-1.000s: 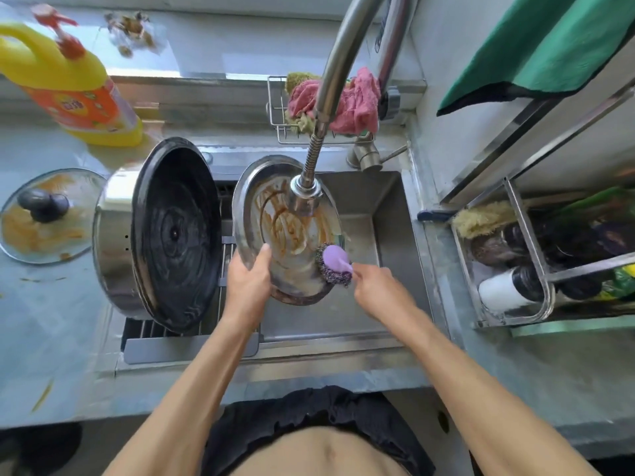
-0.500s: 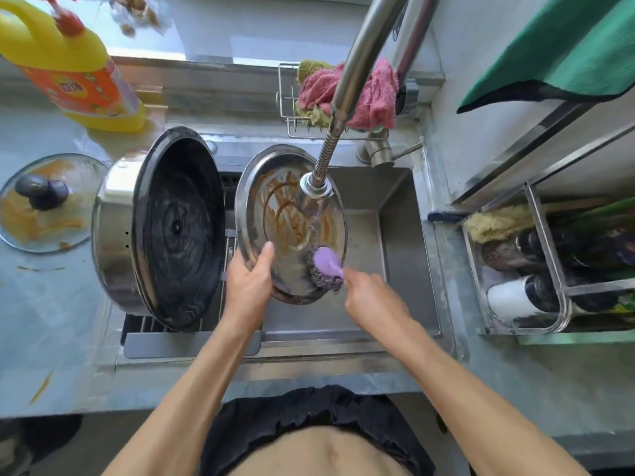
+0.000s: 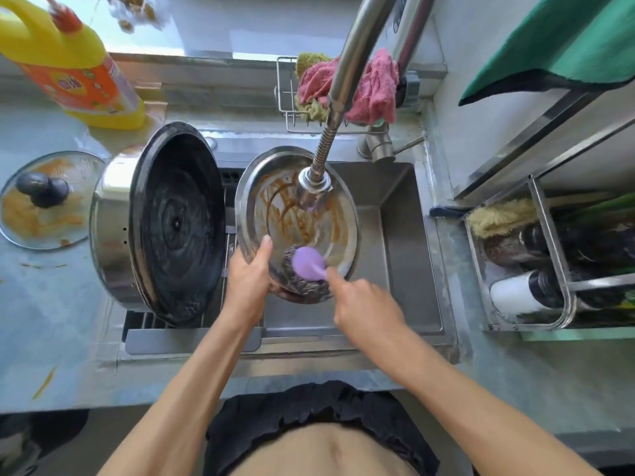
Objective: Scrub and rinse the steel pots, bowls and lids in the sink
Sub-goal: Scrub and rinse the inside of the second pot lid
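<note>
Two bare forearms reach in over the pale grey stone counter (image 3: 51, 321) toward the rectangular brushed-steel sink (image 3: 405, 235). Largest on the left is a big round steel pot (image 3: 113, 235) lying on its side on the slatted drain rack at the sink's left edge, its dark, ringed inside facing right. Beside it, over the basin, a shallow round steel bowl (image 3: 295, 214) is tilted up on edge, its shiny inside streaked with brown-orange residue. The curved steel tap with a ribbed flexible neck (image 3: 347, 80) hangs in front of the bowl and hides part of its upper inside; whether water runs I cannot tell.

At the far left a round glass lid with a dark knob (image 3: 44, 201) lies flat on the counter, smeared orange, its left edge cut off. Behind it stands a yellow plastic detergent bottle with an orange label (image 3: 75, 67), its top out of view. A crumpled pink cloth (image 3: 374, 87) fills a small wire caddy behind the sink. The steel wire rack on the right (image 3: 549, 269) holds bottles too blurred to name.

The left hand (image 3: 247, 276) grips the bowl's lower left rim, thumb lying up along the inside. The right hand (image 3: 367, 300) has its fingers closed round the handle of a lilac plastic-topped steel-wool scrubber (image 3: 307, 266), pressed against the bowl's lower inside; the handle itself is mostly hidden.
</note>
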### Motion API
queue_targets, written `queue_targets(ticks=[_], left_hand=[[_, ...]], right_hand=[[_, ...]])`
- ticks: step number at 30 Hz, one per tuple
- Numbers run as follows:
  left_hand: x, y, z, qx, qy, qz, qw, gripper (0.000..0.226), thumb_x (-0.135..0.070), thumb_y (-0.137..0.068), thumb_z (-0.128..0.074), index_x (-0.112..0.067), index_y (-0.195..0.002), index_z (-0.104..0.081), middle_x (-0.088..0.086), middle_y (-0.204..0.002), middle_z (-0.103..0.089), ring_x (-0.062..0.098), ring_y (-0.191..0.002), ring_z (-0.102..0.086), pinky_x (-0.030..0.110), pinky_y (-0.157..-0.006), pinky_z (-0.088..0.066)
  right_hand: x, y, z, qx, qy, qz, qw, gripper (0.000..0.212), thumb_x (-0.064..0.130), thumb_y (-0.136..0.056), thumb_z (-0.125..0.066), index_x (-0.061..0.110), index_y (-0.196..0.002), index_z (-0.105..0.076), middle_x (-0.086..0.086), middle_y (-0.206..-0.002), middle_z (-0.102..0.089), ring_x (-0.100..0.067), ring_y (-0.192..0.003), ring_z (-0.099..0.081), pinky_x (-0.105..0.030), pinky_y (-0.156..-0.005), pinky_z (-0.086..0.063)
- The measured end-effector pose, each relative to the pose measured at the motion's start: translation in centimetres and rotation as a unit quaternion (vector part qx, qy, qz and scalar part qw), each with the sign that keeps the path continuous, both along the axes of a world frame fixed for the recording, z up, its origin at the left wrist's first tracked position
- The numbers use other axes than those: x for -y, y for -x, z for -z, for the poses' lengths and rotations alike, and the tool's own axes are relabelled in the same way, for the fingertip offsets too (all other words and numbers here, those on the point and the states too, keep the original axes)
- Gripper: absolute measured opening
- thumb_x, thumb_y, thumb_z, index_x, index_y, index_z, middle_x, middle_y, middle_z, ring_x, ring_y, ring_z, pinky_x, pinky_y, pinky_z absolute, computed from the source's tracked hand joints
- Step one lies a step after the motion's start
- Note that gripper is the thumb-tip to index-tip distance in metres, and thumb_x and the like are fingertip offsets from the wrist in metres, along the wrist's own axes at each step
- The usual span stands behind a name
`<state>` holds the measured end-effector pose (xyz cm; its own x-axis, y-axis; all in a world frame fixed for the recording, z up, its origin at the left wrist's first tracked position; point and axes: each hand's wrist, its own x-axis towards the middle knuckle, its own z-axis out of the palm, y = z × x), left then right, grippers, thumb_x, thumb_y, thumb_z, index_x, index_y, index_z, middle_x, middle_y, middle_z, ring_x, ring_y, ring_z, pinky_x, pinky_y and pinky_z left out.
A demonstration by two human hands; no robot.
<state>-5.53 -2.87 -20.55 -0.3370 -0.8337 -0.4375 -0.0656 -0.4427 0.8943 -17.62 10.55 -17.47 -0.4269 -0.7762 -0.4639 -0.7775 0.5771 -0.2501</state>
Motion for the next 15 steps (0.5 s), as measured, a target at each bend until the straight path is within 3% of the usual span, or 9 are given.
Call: queue_targets(ticks=[4,8,11,15], left_hand=[[-0.2,-0.1,0.0,0.002,-0.013,0.02,1.0,0.015,-0.018,-0.104,-0.055,-0.025,-0.11,-0.068,-0.003,-0.109,-0.076,0.017,-0.108,-0.071,0.039,-0.097,-0.055],[0.0,-0.2,-0.2,-0.003,-0.049,0.037,0.998,0.016,-0.022,-0.105,-0.053,-0.023,-0.111,-0.068,0.003,-0.11,-0.076,0.021,-0.107,-0.072,0.043,-0.097,-0.056],[-0.4,-0.2,-0.3,-0.015,-0.064,0.055,0.996,0.018,-0.021,-0.105,-0.052,-0.023,-0.114,-0.067,0.003,-0.113,-0.076,0.019,-0.107,-0.072,0.038,-0.094,-0.056],[-0.6,0.1,-0.5,-0.031,-0.083,0.038,0.995,0.018,-0.02,-0.106,-0.051,-0.022,-0.111,-0.068,0.004,-0.108,-0.077,0.021,-0.104,-0.073,0.037,-0.087,-0.058]], right_hand=[[-0.3,2.2,0.5,-0.021,-0.01,0.051,0.998,0.056,0.002,-0.09,-0.039,0.021,-0.143,-0.036,-0.018,-0.095,-0.062,-0.038,-0.083,-0.058,-0.037,-0.063,-0.037],[-0.3,0.7,0.1,0.019,0.043,-0.006,0.999,0.055,0.008,-0.095,-0.039,0.034,-0.143,-0.038,-0.009,-0.077,-0.05,-0.034,-0.067,-0.048,-0.037,-0.057,-0.037],[0.1,3.5,0.8,-0.007,0.011,0.101,0.995,0.045,0.007,-0.093,-0.038,0.023,-0.134,-0.046,-0.013,-0.094,-0.061,-0.037,-0.083,-0.058,-0.04,-0.065,-0.044],[0.3,0.9,0.8,0.053,0.055,0.031,0.997,0.051,0.007,-0.093,-0.041,0.034,-0.136,-0.044,-0.005,-0.078,-0.054,-0.029,-0.065,-0.049,-0.033,-0.057,-0.033]])
